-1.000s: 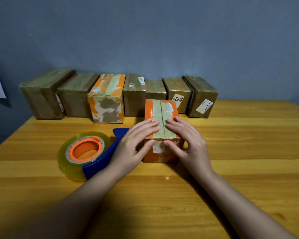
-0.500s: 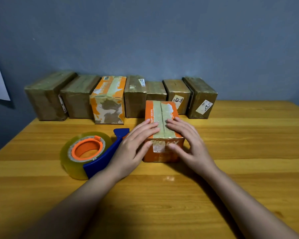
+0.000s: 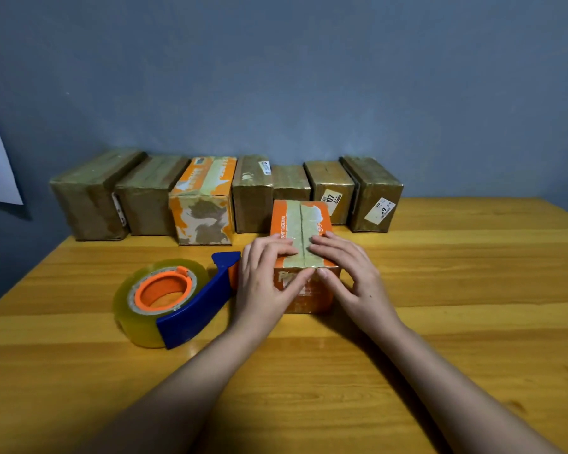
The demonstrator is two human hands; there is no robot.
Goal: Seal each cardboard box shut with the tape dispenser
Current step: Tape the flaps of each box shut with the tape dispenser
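Head view: on the bare wooden table at lower centre of the frame, both forearms reach up to an orange cardboard box standing at mid-frame, its long axis running away from the camera toward the wall. The left hand lies with fairly straight fingers across the near left part of the box's top, thumb pressed on the near end face; the right hand mirrors it on the right, fingers flat on top, thumb on the near face beside the other thumb. Neither hand grasps anything. The box top carries a pale band of tape with a seam down its middle; the near face looks worn and patchy. Just left of the left hand, a blue tape dispenser with an orange hub and a clear tape roll lies on its side, its nose pointing to the upper right, toward the box. Farther back, a row of seven taped boxes stands along the grey wall.
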